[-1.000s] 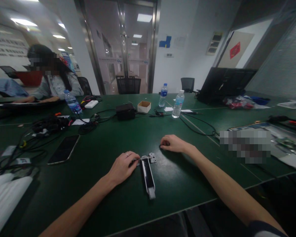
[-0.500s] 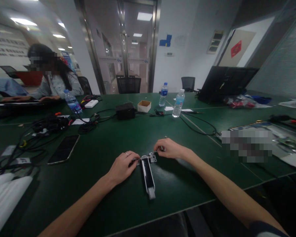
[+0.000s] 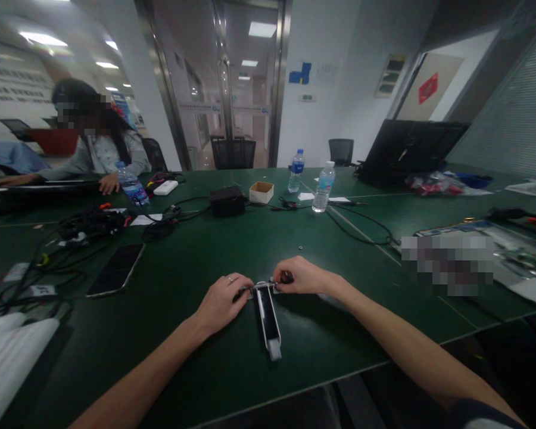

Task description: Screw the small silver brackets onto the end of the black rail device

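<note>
A long narrow metal part (image 3: 268,316) with a black middle strip lies on the green table (image 3: 232,369), its far end fitted with a small metal bracket. My left hand (image 3: 223,301), a ring on one finger, is curled on the left side of that far end and grips it. My right hand (image 3: 301,276) is closed in a pinch at the bracket on the right side, holding a small dark piece that I cannot make out. A tiny ring-shaped piece (image 3: 300,246) lies on the table just beyond my right hand.
A phone (image 3: 116,269) lies face up at left, beside tangled cables (image 3: 84,226). Further back stand two water bottles (image 3: 322,187), a small cardboard box (image 3: 261,192) and a black adapter (image 3: 227,201). A person sits at far left. A laptop (image 3: 411,152) and papers fill the right.
My right hand has come back from further out on the table to the bracket at the part's far end, closing onto it. The left hand has stayed put.
</note>
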A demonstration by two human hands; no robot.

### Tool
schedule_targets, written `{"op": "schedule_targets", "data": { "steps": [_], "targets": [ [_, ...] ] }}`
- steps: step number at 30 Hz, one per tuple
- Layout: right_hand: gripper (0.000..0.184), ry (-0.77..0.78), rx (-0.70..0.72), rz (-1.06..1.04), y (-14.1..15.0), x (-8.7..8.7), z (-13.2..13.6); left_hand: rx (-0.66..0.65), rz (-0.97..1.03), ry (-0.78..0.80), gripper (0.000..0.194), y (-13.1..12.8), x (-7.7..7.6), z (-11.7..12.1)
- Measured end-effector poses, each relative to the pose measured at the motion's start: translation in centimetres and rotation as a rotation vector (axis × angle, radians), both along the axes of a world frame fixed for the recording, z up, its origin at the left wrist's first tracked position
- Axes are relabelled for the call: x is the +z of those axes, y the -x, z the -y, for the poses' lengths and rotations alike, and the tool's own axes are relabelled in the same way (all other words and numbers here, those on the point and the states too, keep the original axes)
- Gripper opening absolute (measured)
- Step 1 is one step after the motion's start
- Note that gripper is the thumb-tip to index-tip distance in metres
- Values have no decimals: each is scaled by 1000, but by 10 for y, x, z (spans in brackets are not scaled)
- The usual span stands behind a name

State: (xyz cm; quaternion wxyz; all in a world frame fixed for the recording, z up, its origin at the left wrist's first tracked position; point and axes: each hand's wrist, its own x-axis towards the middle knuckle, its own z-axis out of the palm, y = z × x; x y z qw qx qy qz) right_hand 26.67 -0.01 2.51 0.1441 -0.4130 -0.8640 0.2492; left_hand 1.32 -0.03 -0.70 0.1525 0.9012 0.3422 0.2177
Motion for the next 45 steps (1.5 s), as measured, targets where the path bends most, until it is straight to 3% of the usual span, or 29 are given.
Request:
{"op": "schedule_targets", "data": {
  "steps": [9, 45],
  "targets": [
    [12, -79, 35, 26, -1, 0, -1, -4, -2, 7, 19, 0, 0, 0],
    [13, -120, 65, 44, -2, -4, -3, -8, -13, 28, 19, 3, -3, -2]
  ]
}}
